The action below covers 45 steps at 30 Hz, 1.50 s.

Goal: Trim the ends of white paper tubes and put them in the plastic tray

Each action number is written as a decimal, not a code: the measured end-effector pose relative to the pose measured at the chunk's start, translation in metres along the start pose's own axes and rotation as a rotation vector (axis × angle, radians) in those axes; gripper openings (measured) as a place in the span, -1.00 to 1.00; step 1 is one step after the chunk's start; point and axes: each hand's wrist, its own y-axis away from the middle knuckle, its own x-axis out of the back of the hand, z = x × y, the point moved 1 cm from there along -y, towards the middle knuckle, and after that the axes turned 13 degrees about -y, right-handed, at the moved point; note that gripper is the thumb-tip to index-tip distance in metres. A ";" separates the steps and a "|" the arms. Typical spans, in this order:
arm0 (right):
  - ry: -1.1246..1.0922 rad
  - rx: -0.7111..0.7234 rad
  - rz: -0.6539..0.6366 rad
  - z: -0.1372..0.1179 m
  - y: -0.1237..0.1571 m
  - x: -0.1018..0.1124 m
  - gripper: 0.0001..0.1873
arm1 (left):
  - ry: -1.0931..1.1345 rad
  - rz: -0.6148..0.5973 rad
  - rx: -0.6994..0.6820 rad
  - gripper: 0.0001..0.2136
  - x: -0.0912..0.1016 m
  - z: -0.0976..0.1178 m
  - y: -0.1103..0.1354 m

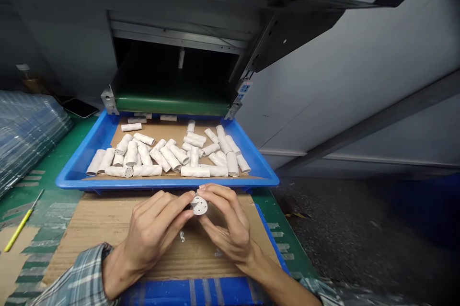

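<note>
1. Head view: a small white piece (199,205), a short round plug with several holes in its flat end, is held in the air just above a cardboard sheet (97,229), right in front of the near rim of a blue tray (165,183).
2. Its holed end face tilts up toward the camera, so its short axis runs roughly from the sheet up toward the viewer; the body behind the face is hidden by fingers.
3. Left hand (153,232): the grip is pressed together on the piece from its left side, thumb and forefinger tips touching its edge.
4. Right hand (228,229): the grip pinches the same piece from the right and above, fingers curled over its far edge. Both hands are equally close; the piece sits between their fingertips.
5. A tiny white scrap (182,236) lies on the sheet below the hands.
6. A plaid sleeve (77,277) covers the left forearm.
7. Inside the tray, many white tubes (168,157) lie on their sides in a loose heap on a cardboard liner.
8. Behind the tray, a green belt (172,105) ends at its far rim under a dark machine opening.
9. On the green surface (53,162) to the left lie a yellow-handled tool (19,228) and a stack of clear plastic trays (25,129).
</note>
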 end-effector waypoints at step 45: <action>0.037 0.052 -0.015 0.000 -0.003 0.002 -0.65 | 0.061 -0.009 0.053 -0.73 0.001 -0.002 -0.002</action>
